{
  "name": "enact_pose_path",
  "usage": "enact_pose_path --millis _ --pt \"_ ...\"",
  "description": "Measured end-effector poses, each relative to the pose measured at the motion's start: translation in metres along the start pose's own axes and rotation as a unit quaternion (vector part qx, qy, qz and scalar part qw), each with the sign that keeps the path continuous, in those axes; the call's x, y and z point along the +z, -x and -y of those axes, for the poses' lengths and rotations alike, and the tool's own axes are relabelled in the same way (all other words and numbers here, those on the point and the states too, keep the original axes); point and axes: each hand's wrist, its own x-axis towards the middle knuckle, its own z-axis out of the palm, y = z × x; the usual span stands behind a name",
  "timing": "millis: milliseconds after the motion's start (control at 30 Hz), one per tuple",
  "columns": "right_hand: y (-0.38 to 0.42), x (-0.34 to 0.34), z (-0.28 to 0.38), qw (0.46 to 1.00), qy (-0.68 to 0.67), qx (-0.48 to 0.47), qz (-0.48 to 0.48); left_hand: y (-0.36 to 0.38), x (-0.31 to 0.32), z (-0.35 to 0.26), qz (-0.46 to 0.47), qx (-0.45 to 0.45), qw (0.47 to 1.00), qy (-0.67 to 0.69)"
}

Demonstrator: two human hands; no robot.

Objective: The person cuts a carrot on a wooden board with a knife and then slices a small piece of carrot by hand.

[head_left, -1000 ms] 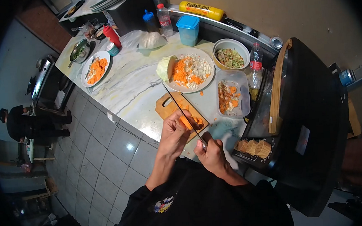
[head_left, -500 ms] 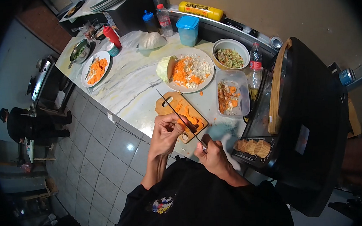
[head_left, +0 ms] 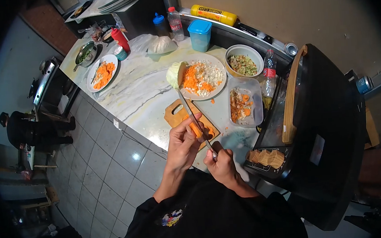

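Observation:
Over the wooden cutting board [head_left: 172,116], my left hand [head_left: 181,146] pinches orange carrot pieces [head_left: 195,128] between thumb and fingers. My right hand [head_left: 222,164] is wrapped round the handle of a knife [head_left: 187,103], its long blade pointing away from me, past the left fingertips. The carrot pieces are right at the blade. More carrot slices [head_left: 211,131] lie on the board, partly hidden behind the hands and knife. Just beyond the knife tip, a cut cabbage piece [head_left: 176,75] rests on the edge of a large plate [head_left: 217,92] of chopped carrot and white bits.
Right of the board stand a clear plastic tub [head_left: 257,107] of scraps, a bowl [head_left: 257,54] of chopped vegetables and a bottle [head_left: 270,71]. A large black appliance [head_left: 332,131] borders the right side. Far left, a plate [head_left: 115,62] holds carrot slices. Another person [head_left: 28,130] stands across the room.
The knife blade has turned, showing more of its flat side. My left hand has shifted slightly right and turned, bringing the carrot pieces into clearer sight along the blade.

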Motion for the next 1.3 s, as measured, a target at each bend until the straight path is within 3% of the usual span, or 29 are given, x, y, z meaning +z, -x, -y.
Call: enact_pose_path --millis 100,233,533,700,933,1000,1033,1100,1167,1300 --pt "-0.002 -0.002 0.0 1.0 0.02 -0.022 0.003 0.001 -0.007 0.009 -0.042 -0.011 0.999 0.012" --pt "-0.001 -0.002 -0.001 0.999 0.007 -0.035 -0.007 -0.001 -0.012 0.005 -0.021 -0.024 0.999 -0.006" --pt "0.001 -0.006 0.0 0.999 0.009 -0.002 0.041 -0.009 -0.02 -0.019 0.027 0.02 0.982 -0.185" --pt "0.001 -0.007 0.004 0.999 0.001 -0.014 0.031 -0.012 -0.025 -0.033 0.051 0.015 0.943 -0.33" --pt "0.006 -0.003 -0.007 1.0 0.007 -0.023 0.014 -0.01 -0.018 -0.014 0.036 0.03 0.968 -0.247" --pt "0.007 0.002 -0.01 0.999 0.025 -0.023 -0.008 -0.008 -0.015 -0.003 0.008 -0.03 0.998 -0.051" --pt "0.005 0.002 -0.008 0.999 0.025 -0.024 -0.008 -0.006 -0.011 0.003 0.009 -0.028 0.998 -0.051" --pt "0.0 0.001 0.0 0.999 -0.013 -0.031 -0.026 -0.001 -0.004 0.01 0.007 -0.072 0.987 0.141" --pt "-0.001 -0.001 0.0 0.999 -0.016 -0.024 -0.018 0.0 -0.002 0.008 0.004 -0.093 0.985 0.146" --pt "0.0 -0.007 -0.001 0.999 0.0 -0.05 -0.009 -0.006 -0.005 -0.004 0.026 -0.009 0.999 -0.024"
